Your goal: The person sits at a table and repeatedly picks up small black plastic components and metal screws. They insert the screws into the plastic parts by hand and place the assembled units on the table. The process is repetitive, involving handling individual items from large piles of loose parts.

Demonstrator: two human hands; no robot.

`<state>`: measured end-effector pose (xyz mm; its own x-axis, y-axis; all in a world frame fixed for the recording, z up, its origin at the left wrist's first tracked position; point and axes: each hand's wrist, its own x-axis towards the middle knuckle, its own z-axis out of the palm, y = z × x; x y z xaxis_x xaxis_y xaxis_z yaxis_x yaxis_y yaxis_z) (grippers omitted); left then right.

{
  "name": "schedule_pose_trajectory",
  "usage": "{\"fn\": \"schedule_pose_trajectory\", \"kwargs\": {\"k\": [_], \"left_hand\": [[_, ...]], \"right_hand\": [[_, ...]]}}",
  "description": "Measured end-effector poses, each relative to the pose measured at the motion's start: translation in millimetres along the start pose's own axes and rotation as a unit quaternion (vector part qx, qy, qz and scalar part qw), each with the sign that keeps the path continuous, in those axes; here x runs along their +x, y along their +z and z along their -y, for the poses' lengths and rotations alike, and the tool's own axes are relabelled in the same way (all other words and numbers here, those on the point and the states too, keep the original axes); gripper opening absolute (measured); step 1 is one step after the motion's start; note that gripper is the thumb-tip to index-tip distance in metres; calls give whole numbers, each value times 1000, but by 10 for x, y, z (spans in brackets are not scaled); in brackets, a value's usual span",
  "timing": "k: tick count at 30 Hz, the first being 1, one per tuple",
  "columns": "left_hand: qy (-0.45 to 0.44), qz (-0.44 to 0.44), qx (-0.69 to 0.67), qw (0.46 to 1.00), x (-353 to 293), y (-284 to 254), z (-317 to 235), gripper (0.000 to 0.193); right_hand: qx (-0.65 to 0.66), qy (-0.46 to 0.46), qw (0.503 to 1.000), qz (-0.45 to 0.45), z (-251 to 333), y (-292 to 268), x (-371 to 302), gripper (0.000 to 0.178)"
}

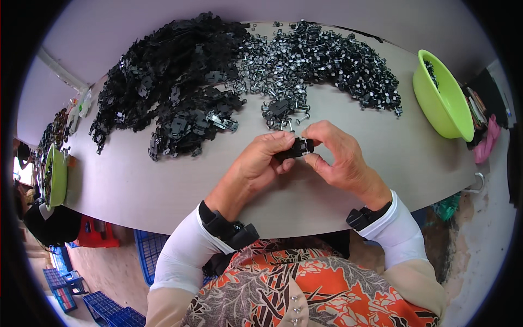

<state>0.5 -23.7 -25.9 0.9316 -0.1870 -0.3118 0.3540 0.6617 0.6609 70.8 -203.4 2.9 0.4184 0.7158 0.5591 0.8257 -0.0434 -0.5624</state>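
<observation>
My left hand [261,158] pinches a small black plastic part [297,150] between thumb and fingers, just above the table [218,188]. The fingers of my right hand [343,161] close on the right end of the same part, thumb below and forefinger above. A thin shiny metal piece shows at that end. Just beyond my hands lie a few black clip-like parts [279,109] and loose metal pins [303,117]. Further off is a large heap of metal pins with round heads [327,57]. A heap of flat black parts [180,54] spreads to its left.
A lime-green basin [444,101] stands at the table's right edge, with dark parts inside. Another green basin [56,177] is at the left edge. Blue crates [150,253] and a red plastic stool [98,233] stand below on the floor. A pink cloth [487,139] hangs at the far right.
</observation>
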Motion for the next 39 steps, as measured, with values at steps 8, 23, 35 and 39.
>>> {"fn": "schedule_pose_trajectory", "kwargs": {"k": [8,23,35,39], "left_hand": [[35,9,55,998,-41,87,-28,16],[8,-25,197,980,-20,119,-52,15],[-30,-35,160,986,-27,157,-92,30],[-26,-22,166,986,-31,103,-111,36]], "right_hand": [[8,-18,1000,13,2,51,-27,43],[-140,188,969,-73,-970,-835,-248,23],[-228,150,961,-34,-892,-727,-230,19],[-94,195,975,50,-728,-757,-203,16]]}}
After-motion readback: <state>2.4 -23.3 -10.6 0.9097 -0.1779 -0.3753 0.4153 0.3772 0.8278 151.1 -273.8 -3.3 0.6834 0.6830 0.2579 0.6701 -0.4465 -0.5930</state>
